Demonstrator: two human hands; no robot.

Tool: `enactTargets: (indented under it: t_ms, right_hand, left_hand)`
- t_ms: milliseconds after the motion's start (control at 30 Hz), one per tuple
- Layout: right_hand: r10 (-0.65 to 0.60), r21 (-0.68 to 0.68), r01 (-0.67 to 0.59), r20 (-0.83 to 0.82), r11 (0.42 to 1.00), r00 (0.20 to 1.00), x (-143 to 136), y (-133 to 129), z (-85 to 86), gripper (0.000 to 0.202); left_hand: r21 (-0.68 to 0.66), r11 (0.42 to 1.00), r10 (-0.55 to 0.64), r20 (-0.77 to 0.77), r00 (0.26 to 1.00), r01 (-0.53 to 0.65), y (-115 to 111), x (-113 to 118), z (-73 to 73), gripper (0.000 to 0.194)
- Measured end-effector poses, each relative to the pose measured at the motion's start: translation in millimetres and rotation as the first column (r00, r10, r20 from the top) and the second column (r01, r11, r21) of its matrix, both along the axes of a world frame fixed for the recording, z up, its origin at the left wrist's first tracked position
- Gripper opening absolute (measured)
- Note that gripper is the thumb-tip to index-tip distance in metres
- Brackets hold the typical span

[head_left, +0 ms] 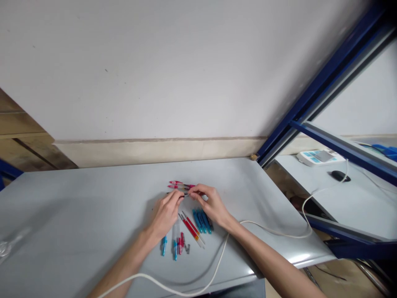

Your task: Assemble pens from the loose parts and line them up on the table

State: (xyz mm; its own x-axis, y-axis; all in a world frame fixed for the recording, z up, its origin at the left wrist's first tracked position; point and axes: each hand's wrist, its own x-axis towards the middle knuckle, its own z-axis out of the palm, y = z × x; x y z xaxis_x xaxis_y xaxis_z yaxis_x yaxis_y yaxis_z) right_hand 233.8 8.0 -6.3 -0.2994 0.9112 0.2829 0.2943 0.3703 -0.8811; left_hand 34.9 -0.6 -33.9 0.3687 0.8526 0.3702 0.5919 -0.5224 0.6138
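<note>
My left hand (166, 211) and my right hand (209, 203) meet near the middle of the table, fingertips pinched together. Between them is a thin dark pen part (186, 195); the fingers cover most of it. Just beyond lie pens with pink-red ends (176, 182). Red ink refills (190, 227) lie slanted on my side of the hands. Several teal pen parts (201, 221) are lined up below my right hand. Closer to me are a clear pen barrel with a blue end (175, 244), a blue pen piece (163, 245) and a red pen piece (181, 243).
The grey table (93, 198) stands against a wall. A white cable (217, 269) crosses its front and right side. Crumpled clear plastic (5, 248) lies at the far left. Past the blue metal frame (291, 111), another table holds a black mouse (340, 176) and a white device (319, 157).
</note>
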Motion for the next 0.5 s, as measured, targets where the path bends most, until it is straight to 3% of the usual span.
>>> enactTargets:
  t_ms: [200, 300, 500]
  right_hand:
    - [0.028, -0.046, -0.03, -0.039, 0.999, 0.999, -4.5, -3.8, -6.8, 0.015]
    - [0.027, -0.065, -0.028, -0.028, 0.997, 0.999, -6.4, -5.9, -8.7, 0.028]
    - [0.113, -0.037, -0.112, 0.041, 0.993, 0.993, -0.5, -7.4, 0.6, 0.054]
  left_hand:
    - [0.044, 0.998, -0.048, -0.035, 0.998, 0.05, -2.1, 1.9, 1.4, 0.015]
    - [0.037, 0.998, -0.045, -0.058, 0.997, 0.047, -4.5, 2.4, 0.8, 0.013]
    - [0.095, 0.995, -0.035, -0.068, 0.997, 0.041, -5.3, 0.1, -1.6, 0.034]
